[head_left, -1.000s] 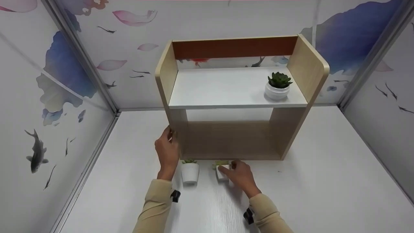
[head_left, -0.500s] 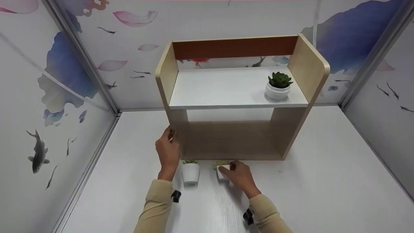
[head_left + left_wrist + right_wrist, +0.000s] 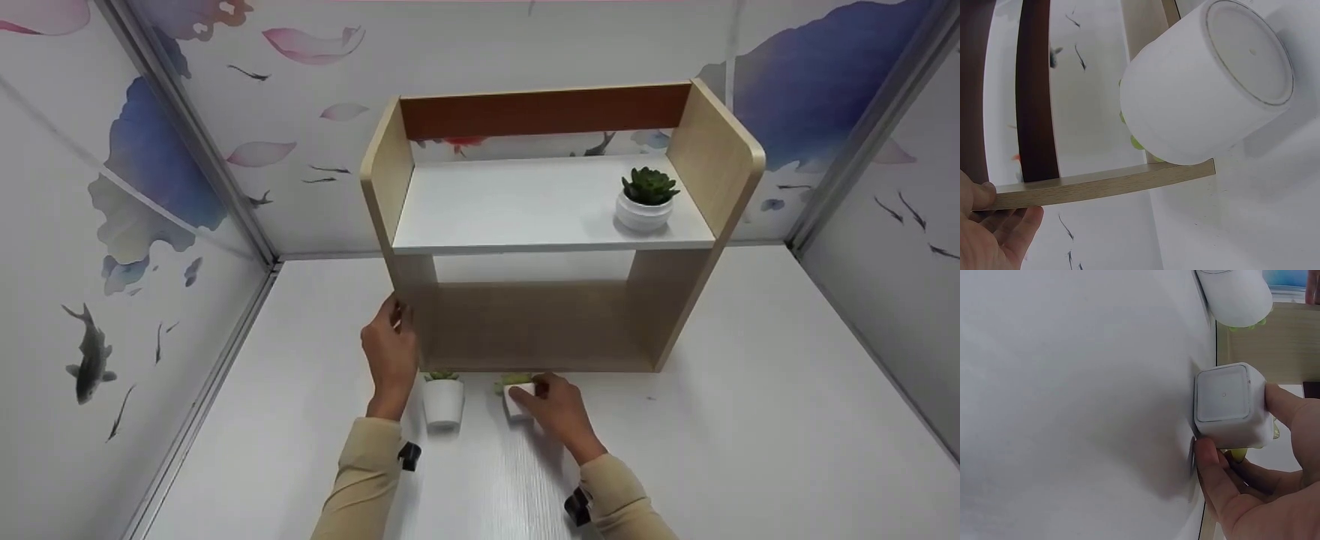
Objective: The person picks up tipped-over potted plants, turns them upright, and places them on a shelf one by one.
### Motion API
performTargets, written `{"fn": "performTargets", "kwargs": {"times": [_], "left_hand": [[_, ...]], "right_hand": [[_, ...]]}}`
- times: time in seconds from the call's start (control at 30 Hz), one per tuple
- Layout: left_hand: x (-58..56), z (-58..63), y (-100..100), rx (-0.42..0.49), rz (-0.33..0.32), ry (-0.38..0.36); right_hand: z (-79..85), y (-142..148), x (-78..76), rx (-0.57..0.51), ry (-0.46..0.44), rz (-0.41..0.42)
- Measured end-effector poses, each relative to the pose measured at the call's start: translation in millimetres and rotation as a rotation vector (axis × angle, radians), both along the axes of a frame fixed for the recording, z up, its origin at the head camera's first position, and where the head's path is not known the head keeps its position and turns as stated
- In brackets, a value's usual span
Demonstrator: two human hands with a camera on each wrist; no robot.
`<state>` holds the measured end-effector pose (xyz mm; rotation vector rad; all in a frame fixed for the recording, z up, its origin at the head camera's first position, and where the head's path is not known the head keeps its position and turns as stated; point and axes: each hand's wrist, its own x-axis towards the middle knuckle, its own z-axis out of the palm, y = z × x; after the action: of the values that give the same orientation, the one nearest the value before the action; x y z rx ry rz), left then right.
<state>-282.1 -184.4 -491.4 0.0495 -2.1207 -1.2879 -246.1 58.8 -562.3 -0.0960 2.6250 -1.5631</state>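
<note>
With thumb and fingers on either face of the board, my left hand point(image 3: 390, 356) pinches the left side panel of a small wooden shelf unit point(image 3: 1106, 183). My right hand point(image 3: 562, 412) grips a square white pot point(image 3: 1224, 396) holding a yellow-green plant. That pot lies on its side, its base facing the right wrist camera, its plant toward the shelf. Beside it, apart from both hands, a round white pot point(image 3: 443, 403) with a green succulent also lies tipped, base toward the left wrist camera.
On the shelf's white upper board point(image 3: 510, 202) a dark green succulent in a round white pot point(image 3: 645, 206) stands upright at the right. The white table point(image 3: 765, 420) extends to both sides. Printed wall panels point(image 3: 300, 202) enclose the back and sides.
</note>
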Motion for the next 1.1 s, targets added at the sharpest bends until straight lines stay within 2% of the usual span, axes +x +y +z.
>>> {"fn": "performTargets", "kwargs": {"times": [0.4, 1.1], "left_hand": [[-0.7, 0.7, 1.4, 0.002, -0.005, 0.008], [-1.5, -0.2, -0.7, 0.008, -0.007, 0.007]], "right_hand": [[-3.3, 0.3, 4.8, -0.014, 0.014, -0.026], [-0.4, 4.9, 22.7, -0.088, -0.004, 0.032]]}}
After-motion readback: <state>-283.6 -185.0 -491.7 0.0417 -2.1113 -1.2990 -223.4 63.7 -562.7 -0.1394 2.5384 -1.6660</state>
